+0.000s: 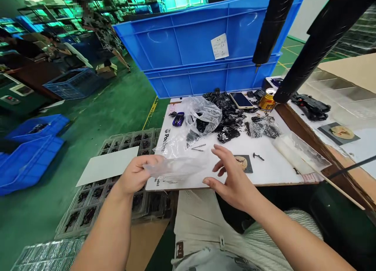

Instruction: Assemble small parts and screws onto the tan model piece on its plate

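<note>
A clear plastic bag (179, 167) is pinched at its left end by my left hand (138, 173), whose fingers are closed on it. The bag is stretched out over the front of the white work board (158, 177) and looks a little blurred. Just right of its other end is my right hand (230, 179), fingers spread and curved with nothing between them. Beyond my hands lies a larger open plastic bag (202, 116) beside a heap of small black parts (230, 118). A small purple toy car (178, 119) sits at the left.
Two black power screwdrivers (268, 31) hang at upper right. Blue crates (190, 39) stand behind the board. A phone (241, 100), a yellow can (267, 100) and a small black T-shaped piece (258, 156) lie on the board. Parts trays (96, 194) are at left; people sit and stand farther off.
</note>
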A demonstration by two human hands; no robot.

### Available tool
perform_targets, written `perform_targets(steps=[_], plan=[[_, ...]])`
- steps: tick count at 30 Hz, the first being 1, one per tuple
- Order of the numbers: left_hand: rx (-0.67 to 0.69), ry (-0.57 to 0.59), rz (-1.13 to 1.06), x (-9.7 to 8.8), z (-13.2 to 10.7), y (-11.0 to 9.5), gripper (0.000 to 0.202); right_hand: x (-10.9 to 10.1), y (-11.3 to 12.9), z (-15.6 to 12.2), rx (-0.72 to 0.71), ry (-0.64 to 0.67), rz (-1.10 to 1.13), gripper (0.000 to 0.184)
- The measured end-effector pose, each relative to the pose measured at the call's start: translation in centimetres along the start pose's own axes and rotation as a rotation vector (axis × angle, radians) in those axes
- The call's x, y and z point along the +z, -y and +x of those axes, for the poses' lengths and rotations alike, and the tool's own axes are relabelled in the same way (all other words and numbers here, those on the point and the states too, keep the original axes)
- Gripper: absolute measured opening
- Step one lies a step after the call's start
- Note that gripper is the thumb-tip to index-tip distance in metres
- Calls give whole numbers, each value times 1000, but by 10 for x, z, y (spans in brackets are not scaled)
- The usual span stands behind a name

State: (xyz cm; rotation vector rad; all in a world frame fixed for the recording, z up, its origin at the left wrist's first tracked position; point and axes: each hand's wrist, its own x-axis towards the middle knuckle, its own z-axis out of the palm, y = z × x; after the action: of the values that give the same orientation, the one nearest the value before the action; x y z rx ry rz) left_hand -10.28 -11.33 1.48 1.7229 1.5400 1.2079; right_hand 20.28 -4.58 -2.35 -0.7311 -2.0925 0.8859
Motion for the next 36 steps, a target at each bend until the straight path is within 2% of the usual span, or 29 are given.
perform_targets(steps=[2,4,7,8,9,11,13,14,15,17,18,19,21,23,25,27,29,32,34,36], plan=[[-6,8,-83,5,-8,-1,60,4,4,8,-53,1,13,64],[-3,36,-193,10,-13,-3,52,4,7,10,-123,-35,-14,58],[25,36,-317,17,-19,3,38,-2,7,9,-223,-46,-154,26],[27,-13,-339,21,-22,8,30,-4,6,8,-243,-40,-218,14],[22,-78,-356,26,-26,14,31,-6,5,8,-254,-42,-281,4],[-6,-163,-341,38,-36,28,71,-8,4,7,-248,-95,-377,7],[-66,-119,-195,51,-47,41,106,-7,4,8,-211,-152,-414,10],[-96,-69,-70,58,-52,45,109,-6,5,8,-183,-152,-403,12],[-122,-32,69,65,-55,48,103,-4,6,8,-157,-139,-374,16],[-124,-41,276,79,-57,48,69,-2,9,9,-118,-98,-283,24],[-102,-66,311,85,-56,46,52,0,11,9,-104,-79,-231,26],[-77,-89,291,90,-53,42,42,0,13,10,-89,-73,-176,28],[-81,-155,114,97,-45,33,35,0,16,10,-33,-116,-60,25],[-132,-232,-93,101,-35,22,35,-1,17,11,61,-247,114,21],[-180,-271,-305,103,-23,12,38,-3,16,11,159,-416,303,30],[-184,-283,-478,101,-8,4,43,-5,14,9,233,-507,439,41],[-178,-323,-599,95,8,-3,49,-4,12,7,244,-524,509,41],[-159,-392,-605,80,27,-9,56,-2,11,3,161,-537,541,25],[-157,-390,-593,69,34,-11,60,-1,10,3,132,-485,540,16],[-163,-372,-592,60,37,-11,63,-2,10,5,140,-411,583,15]])
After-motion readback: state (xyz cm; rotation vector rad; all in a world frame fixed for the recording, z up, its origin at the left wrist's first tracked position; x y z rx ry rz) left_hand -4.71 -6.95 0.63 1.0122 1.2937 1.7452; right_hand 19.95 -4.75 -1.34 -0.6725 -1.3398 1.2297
